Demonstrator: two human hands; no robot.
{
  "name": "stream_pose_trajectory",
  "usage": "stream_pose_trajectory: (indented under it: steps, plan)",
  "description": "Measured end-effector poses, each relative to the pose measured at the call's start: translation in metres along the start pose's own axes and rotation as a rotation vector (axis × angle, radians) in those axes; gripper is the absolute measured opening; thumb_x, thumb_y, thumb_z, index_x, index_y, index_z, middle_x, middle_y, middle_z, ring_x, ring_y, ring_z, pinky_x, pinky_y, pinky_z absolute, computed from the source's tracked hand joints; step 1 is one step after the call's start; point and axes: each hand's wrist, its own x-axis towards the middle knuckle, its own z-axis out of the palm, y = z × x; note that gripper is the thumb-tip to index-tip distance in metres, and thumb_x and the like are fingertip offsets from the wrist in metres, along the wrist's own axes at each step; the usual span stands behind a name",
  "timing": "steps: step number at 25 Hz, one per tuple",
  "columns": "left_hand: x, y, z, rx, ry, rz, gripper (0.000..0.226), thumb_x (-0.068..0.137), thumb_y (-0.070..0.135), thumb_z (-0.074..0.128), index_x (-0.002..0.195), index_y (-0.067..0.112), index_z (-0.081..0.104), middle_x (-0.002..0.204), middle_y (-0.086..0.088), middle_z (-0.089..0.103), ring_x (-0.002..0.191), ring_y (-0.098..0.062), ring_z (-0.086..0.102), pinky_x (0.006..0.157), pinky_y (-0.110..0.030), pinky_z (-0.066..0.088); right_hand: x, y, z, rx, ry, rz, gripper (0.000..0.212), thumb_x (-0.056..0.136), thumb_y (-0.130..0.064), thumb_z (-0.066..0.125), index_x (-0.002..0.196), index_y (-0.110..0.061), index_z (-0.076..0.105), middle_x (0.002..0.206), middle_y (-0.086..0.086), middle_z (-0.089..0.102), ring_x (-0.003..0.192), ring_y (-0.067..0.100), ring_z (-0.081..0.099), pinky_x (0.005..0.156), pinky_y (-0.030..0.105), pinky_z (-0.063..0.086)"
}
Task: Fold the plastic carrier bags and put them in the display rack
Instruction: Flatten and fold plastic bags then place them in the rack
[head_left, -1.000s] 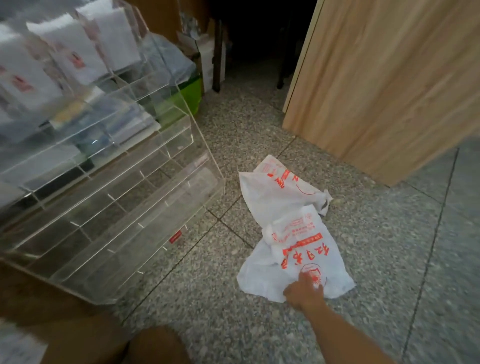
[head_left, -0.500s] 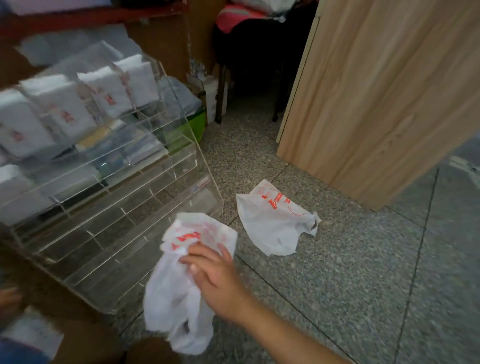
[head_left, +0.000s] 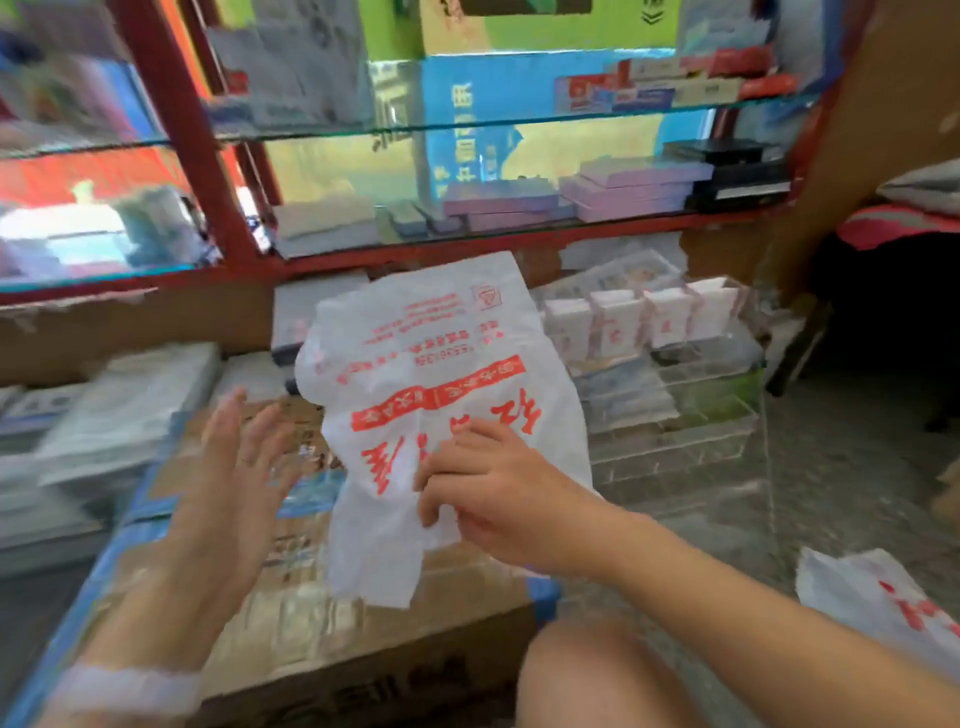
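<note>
So we've got one white carrier bag (head_left: 436, 395) with red print up in the air over a cardboard box (head_left: 332, 613), pinched near its lower middle by our right hand (head_left: 488, 483), rest of it flopping loose. Our left hand (head_left: 234, 467) is just beside it, fingers spread and holding nothing. Best bet, we'd say: grab the free edge with that hand, pull it flat and square before creasing, or the fold goes lumpy. The clear display rack (head_left: 670, 395) sits beyond our right hand; another bag (head_left: 883, 608) lies on the floor past that forearm.
</note>
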Motion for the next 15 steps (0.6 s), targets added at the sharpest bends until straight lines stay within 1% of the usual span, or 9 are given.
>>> stream_pose_trajectory:
  steps: [1, 2, 4, 6, 8, 9, 11, 13, 15]
  plan:
    - [0.005, 0.005, -0.009, -0.011, 0.01, 0.035, 0.094, 0.04, 0.068, 0.079, 0.118, 0.028, 0.047, 0.105, 0.005, 0.062, 0.097, -0.011, 0.06, 0.082, -0.029, 0.051, 0.015, -0.002, 0.008, -0.031, -0.042, -0.061, 0.03, 0.067, -0.006, 0.037, 0.077, -0.016, 0.063, 0.089, -0.002, 0.062, 0.084, 0.017, 0.049, 0.076, 0.034, 0.036]
    - [0.008, 0.01, -0.024, -0.032, 0.054, 0.017, 0.08, 0.054, 0.063, 0.076, 0.117, 0.025, 0.046, 0.098, 0.005, 0.062, 0.089, -0.011, 0.06, 0.073, -0.025, 0.053, 0.03, -0.006, 0.015, -0.047, -0.087, -0.104, 0.029, 0.066, -0.004, 0.036, 0.072, -0.016, 0.062, 0.084, -0.003, 0.061, 0.081, 0.017, 0.047, 0.072, 0.032, 0.036]
    - [0.017, 0.005, -0.041, -0.07, 0.092, -0.14, 0.049, 0.075, 0.043, 0.063, 0.116, 0.02, 0.049, 0.095, 0.0, 0.063, 0.078, -0.012, 0.06, 0.06, -0.021, 0.053, 0.042, -0.004, 0.027, -0.066, -0.144, -0.139, 0.026, 0.066, 0.006, 0.047, 0.064, -0.016, 0.059, 0.075, -0.003, 0.059, 0.074, 0.018, 0.047, 0.067, 0.031, 0.039]
    - [0.019, -0.007, -0.059, -0.027, 0.106, -0.346, 0.033, 0.071, 0.028, 0.062, 0.101, 0.013, 0.058, 0.085, -0.004, 0.062, 0.066, -0.012, 0.056, 0.052, -0.021, 0.047, 0.048, 0.008, 0.038, -0.137, -0.185, -0.169, 0.03, 0.058, 0.01, 0.068, 0.06, -0.019, 0.058, 0.071, -0.006, 0.06, 0.072, 0.02, 0.053, 0.07, 0.031, 0.041]
    - [0.016, -0.018, -0.076, 0.004, 0.156, -0.411, 0.012, 0.075, 0.013, 0.062, 0.085, 0.009, 0.057, 0.066, -0.003, 0.059, 0.047, -0.007, 0.05, 0.039, -0.016, 0.037, 0.054, 0.028, 0.047, -0.282, -0.172, -0.084, 0.034, 0.053, 0.005, 0.078, 0.064, -0.023, 0.064, 0.085, -0.005, 0.068, 0.086, 0.024, 0.062, 0.082, 0.036, 0.043]
    - [0.017, -0.023, -0.081, 0.005, 0.229, -0.401, 0.005, 0.083, 0.006, 0.058, 0.088, 0.005, 0.056, 0.066, -0.005, 0.06, 0.042, -0.007, 0.052, 0.035, -0.015, 0.037, 0.055, 0.039, 0.054, -0.335, -0.121, 0.046, 0.033, 0.057, 0.002, 0.08, 0.073, -0.024, 0.069, 0.102, -0.001, 0.069, 0.101, 0.028, 0.062, 0.091, 0.041, 0.043]
    - [0.018, -0.027, -0.088, -0.052, 0.37, -0.346, 0.009, 0.094, 0.002, 0.048, 0.098, -0.001, 0.056, 0.084, -0.012, 0.063, 0.057, -0.012, 0.063, 0.039, -0.018, 0.048, 0.047, 0.04, 0.065, -0.196, -0.003, 0.517, 0.033, 0.08, -0.012, 0.072, 0.11, -0.021, 0.067, 0.139, 0.006, 0.049, 0.131, 0.03, 0.042, 0.105, 0.047, 0.034]
    - [0.018, -0.027, -0.087, -0.132, 0.43, -0.312, 0.015, 0.096, -0.002, 0.042, 0.093, -0.001, 0.056, 0.092, -0.013, 0.061, 0.075, -0.017, 0.061, 0.047, -0.019, 0.054, 0.034, 0.019, 0.076, 0.346, -0.08, 1.076, 0.064, 0.088, -0.036, 0.063, 0.144, -0.023, 0.033, 0.153, 0.001, 0.024, 0.141, 0.024, 0.024, 0.112, 0.042, 0.026]
    - [0.017, -0.027, -0.084, -0.163, 0.439, -0.333, 0.018, 0.096, -0.005, 0.038, 0.097, -0.001, 0.056, 0.092, -0.01, 0.061, 0.08, -0.016, 0.059, 0.048, -0.019, 0.054, 0.028, -0.003, 0.088, 0.866, -0.163, 1.369, 0.09, 0.084, -0.044, 0.066, 0.15, -0.027, 0.009, 0.152, -0.001, 0.026, 0.133, 0.023, 0.037, 0.105, 0.041, 0.038]
